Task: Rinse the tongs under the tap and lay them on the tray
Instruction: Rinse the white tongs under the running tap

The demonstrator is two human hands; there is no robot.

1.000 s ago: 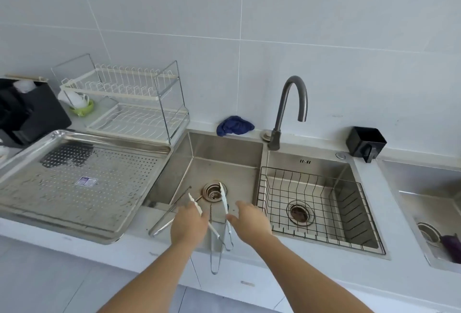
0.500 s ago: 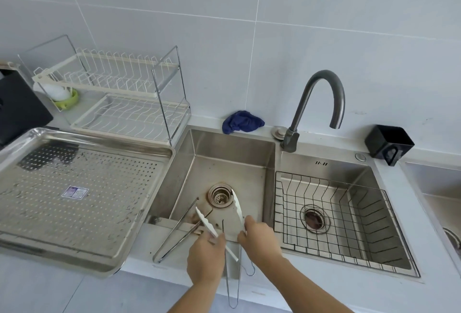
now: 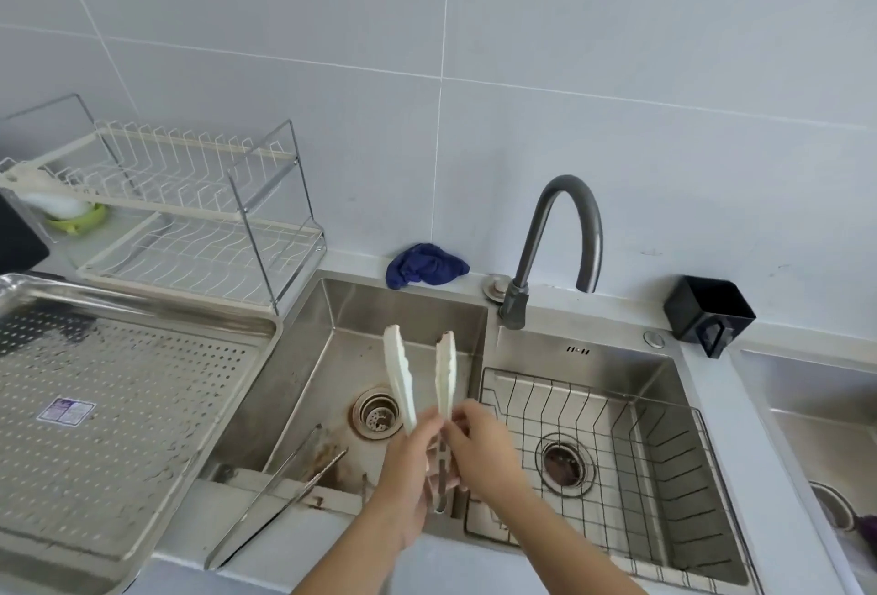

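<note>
The tongs (image 3: 446, 374) have been raised and now point tips-up over the left basin (image 3: 370, 310), short of the tap (image 3: 564, 234), the left hand (image 3: 408, 466) and right hand (image 3: 484, 452) each gripping one handle.

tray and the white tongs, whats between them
Head view: metal tongs leaning across the left basin's front rim, between tray and white tongs.

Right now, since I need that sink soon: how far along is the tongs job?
Early. Done: both the left hand and right hand hold the white-tipped tongs up over the left basin. In hand: getting them under the tap, where no water shows. Left: the rinse, then the tray, which holds no tongs. Metal tongs lean on that basin's front edge, untouched.
</note>
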